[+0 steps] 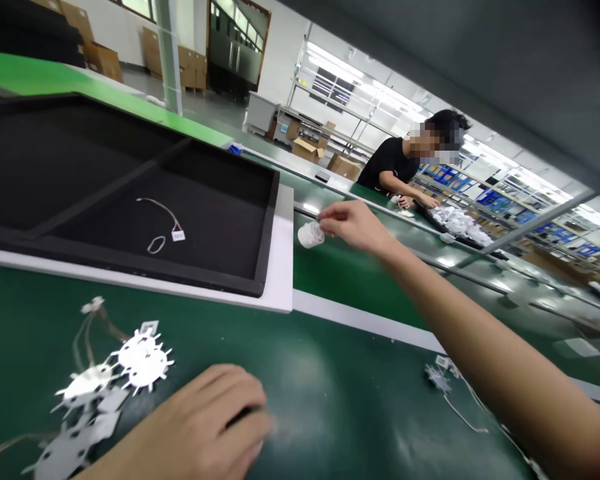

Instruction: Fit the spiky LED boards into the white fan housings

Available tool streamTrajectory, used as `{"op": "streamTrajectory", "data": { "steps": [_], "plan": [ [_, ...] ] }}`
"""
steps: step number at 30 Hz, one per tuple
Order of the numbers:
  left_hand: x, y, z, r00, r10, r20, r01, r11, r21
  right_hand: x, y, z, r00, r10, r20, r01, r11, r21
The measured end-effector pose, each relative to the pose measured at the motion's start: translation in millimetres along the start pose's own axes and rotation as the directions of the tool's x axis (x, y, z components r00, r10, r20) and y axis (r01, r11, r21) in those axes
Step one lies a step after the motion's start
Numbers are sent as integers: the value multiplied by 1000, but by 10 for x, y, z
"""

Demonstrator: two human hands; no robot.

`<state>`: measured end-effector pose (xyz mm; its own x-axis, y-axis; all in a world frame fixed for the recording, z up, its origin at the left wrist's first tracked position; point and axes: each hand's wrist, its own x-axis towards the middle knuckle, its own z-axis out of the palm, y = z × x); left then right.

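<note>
My right hand (356, 225) reaches out over the green belt, fingertips pinched at a small white, translucent cup-shaped part (311, 235). The part hangs just below and left of the fingers. Lower in the view, my left hand (205, 420) hovers low over the near green surface, slightly blurred. Its fingers are loosely bent, with a gap between thumb and forefinger and nothing visible in them. Left of it lie several flat white gear-shaped pieces (144, 361) with thin wires, partly overlapping. Another such spiked piece (437, 379) with wires lies to the right, under my right forearm.
A black divided tray (220, 280) on a white board (282, 267) holds a wired connector (179, 235) and a small loop (156, 245). Across the line, a person in black (393, 163) handles a heap of white parts (463, 227). A metal frame slants overhead.
</note>
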<state>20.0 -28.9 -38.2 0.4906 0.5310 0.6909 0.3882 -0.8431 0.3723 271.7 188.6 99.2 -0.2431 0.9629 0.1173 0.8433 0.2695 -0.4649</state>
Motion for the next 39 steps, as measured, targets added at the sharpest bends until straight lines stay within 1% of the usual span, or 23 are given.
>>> {"op": "streamTrajectory", "data": {
  "steps": [1,2,3,4,5,6,7,8,10,11,14,16,18,20,21,23,25,27,28,31,33,37,39],
  "plan": [
    [20,8,-75,994,-61,91,58,998,27,-275,-127,11,999,-40,13,40,999,13],
    [39,14,-156,986,-110,129,101,992,73,-561,-247,39,996,-82,24,82,996,26],
    [55,20,-237,972,-175,157,163,983,86,-851,-357,80,992,-124,37,122,992,42],
    [66,26,-310,962,-226,155,217,974,70,-1137,-454,132,985,-160,59,156,986,62],
    [74,35,-366,949,-261,180,262,965,19,-1410,-538,189,973,-217,79,211,974,85],
    [77,47,-403,930,-281,237,297,954,-34,-1661,-609,248,934,-347,84,338,936,99],
    [77,61,-418,911,-283,300,319,944,-80,-1885,-667,306,890,-448,82,439,892,106],
    [76,77,-413,889,-265,372,331,936,-124,-2075,-713,361,871,-484,87,475,873,109],
    [73,113,-358,858,-181,480,306,932,-195,-2352,-774,461,844,-533,61,520,841,151],
    [73,130,-319,851,-122,511,274,933,-233,-2443,-790,508,843,-536,44,522,835,173],
    [87,163,-224,838,47,544,155,935,-320,-2589,-792,639,845,-533,-34,526,818,233],
    [104,168,-201,828,101,552,94,944,-315,-2640,-782,719,848,-519,-105,528,812,249],
    [122,165,-200,839,103,535,32,971,-237,-2692,-786,784,839,-510,-191,543,808,227],
    [135,161,-197,871,76,486,-27,994,-107,-2755,-812,835,826,-526,-204,557,818,146],
    [140,159,-188,887,59,458,-44,998,-43,-2787,-830,857,819,-543,-186,564,821,89],
    [144,156,-153,909,23,416,-47,998,47,-2840,-865,900,804,-579,-136,581,813,-34],
    [138,154,-99,915,-9,403,-26,996,81,-2868,-886,948,783,-609,-125,598,793,-117],
    [121,156,-46,915,-50,401,13,995,96,-2870,-882,996,771,-625,-121,609,780,-146],
    [109,157,-27,915,-75,397,39,994,98,-2863,-871,1019,774,-622,-120,607,782,-142],
    [75,149,-38,909,-142,392,118,989,84,-2828,-815,1076,800,-587,-121,581,809,-86],
    [69,122,-109,888,-151,433,145,988,48,-2801,-771,1102,822,-548,-155,550,834,-34],
    [112,37,-306,838,-73,541,122,991,-56,-2757,-697,1122,869,-430,-245,444,896,1],
    [139,8,-363,833,-37,552,94,993,-76,-2748,-671,1119,877,-400,-267,411,911,-16]
  ]
}}
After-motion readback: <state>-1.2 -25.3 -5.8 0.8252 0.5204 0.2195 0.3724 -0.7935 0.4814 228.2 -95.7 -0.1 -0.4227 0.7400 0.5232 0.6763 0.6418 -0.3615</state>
